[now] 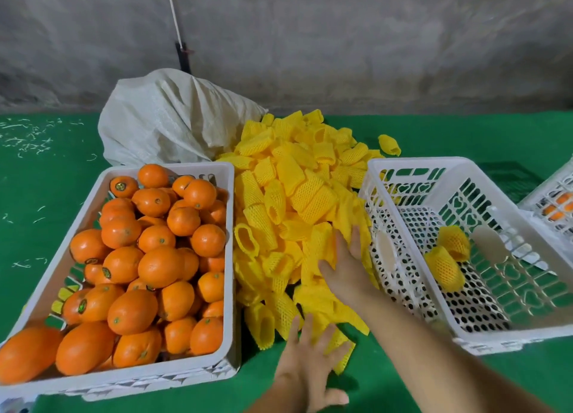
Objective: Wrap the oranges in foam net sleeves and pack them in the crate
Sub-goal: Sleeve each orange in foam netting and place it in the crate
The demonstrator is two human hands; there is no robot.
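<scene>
Far left, a white tub (228,257) heaped with bare oranges (161,266), none sleeved yet. Just right of it, a loose yellow heap of foam net sleeves (279,195), spilling from a white woven sack (167,118) behind. Down at the near edge of the heap, left hand (305,372) flat and released, fingers straight, resting on the nearest sleeves. Just above it, right hand (344,266) reaching across into the heap, fingers spread among the sleeves; whether pinching one yet, impossible to tell.

Best here, probably: single out one sleeve, not a clump, and pick one lying with its mouth open, ready for an orange from the tub.

Further right, the white slotted crate (412,166), nearly bare, only two sleeved oranges (446,257) at its floor. So, early going. At the far right edge, a sliver of another crate (555,192) with orange showing through.

Underneath, green cloth table (46,226), pale shreds scattered at upper left. Behind, rough grey concrete wall (341,40), a thin white cord (173,12) running down it.
</scene>
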